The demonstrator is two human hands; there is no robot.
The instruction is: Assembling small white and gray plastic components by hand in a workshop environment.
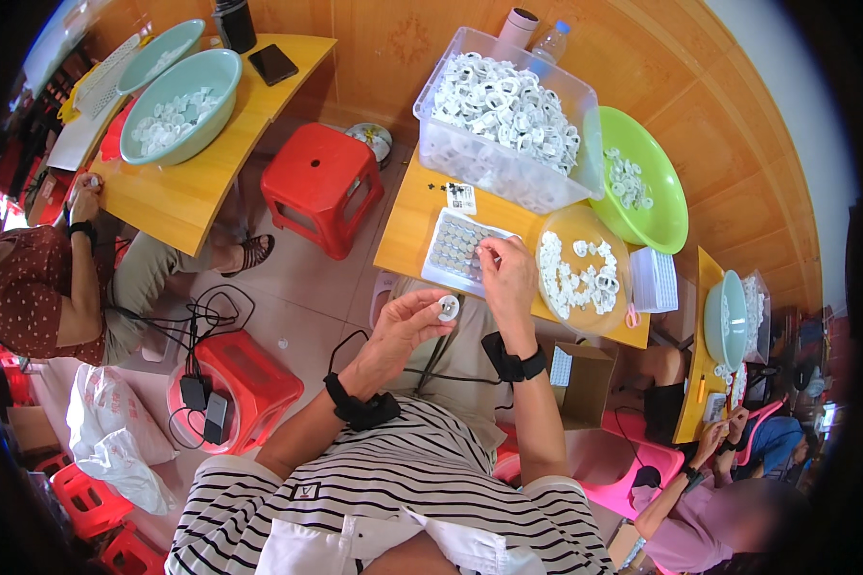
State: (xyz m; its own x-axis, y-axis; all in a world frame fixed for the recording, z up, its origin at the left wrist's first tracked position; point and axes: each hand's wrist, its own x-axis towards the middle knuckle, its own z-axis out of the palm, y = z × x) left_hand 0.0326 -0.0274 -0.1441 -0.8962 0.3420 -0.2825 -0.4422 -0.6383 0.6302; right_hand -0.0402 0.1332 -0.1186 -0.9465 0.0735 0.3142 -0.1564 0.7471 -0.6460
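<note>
Left hand point(405, 326) pinches a white ring point(449, 308); right hand point(508, 278) has its fingertips closed on a small part at the tray point(455, 251).
Advice: keep the ring level and near the tray and seat the part squarely. Clear bin point(508, 163) is heaped with rings; yellow plate point(612, 240) holds loose ones; green bowl point(657, 206) holds few.

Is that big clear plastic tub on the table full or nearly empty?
Full. The clear tub is heaped with white plastic rings that rise to its rim, and they show through its side wall down to the bottom.
</note>
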